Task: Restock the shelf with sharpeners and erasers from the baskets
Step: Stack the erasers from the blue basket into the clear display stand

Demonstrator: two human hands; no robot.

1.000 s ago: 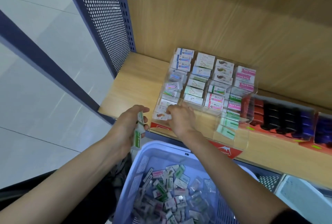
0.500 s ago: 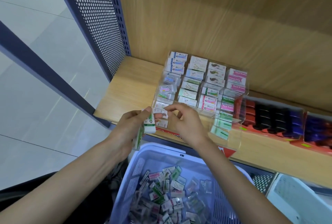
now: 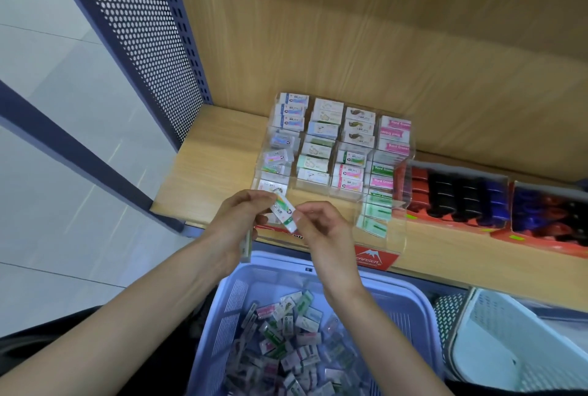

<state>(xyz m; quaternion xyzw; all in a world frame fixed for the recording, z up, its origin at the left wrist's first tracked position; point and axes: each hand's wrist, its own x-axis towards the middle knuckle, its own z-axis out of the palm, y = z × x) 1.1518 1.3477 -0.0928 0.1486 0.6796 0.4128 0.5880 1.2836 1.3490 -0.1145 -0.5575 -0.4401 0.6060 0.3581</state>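
1. A small white eraser (image 3: 283,212) with a green label is held in the air between both hands, tilted. It is just in front of the lower left corner of the clear display case (image 3: 399,232).
2. The left hand (image 3: 234,225) pinches the upper end of the eraser with curled fingers. It also keeps a second packet (image 3: 246,246) under the palm.
3. The right hand (image 3: 323,232) pinches the lower end between thumb and forefinger.
4. The display case stands on the wooden shelf (image 3: 203,179), and its compartments hold rows of erasers.
5. Right beside the case, red trays (image 3: 451,224) hold red, black and blue sharpeners (image 3: 445,195).
6. Below the hands is a purple basket (image 3: 397,287) with many loose erasers (image 3: 286,348).
7. A white basket (image 3: 509,332) stands to its right.
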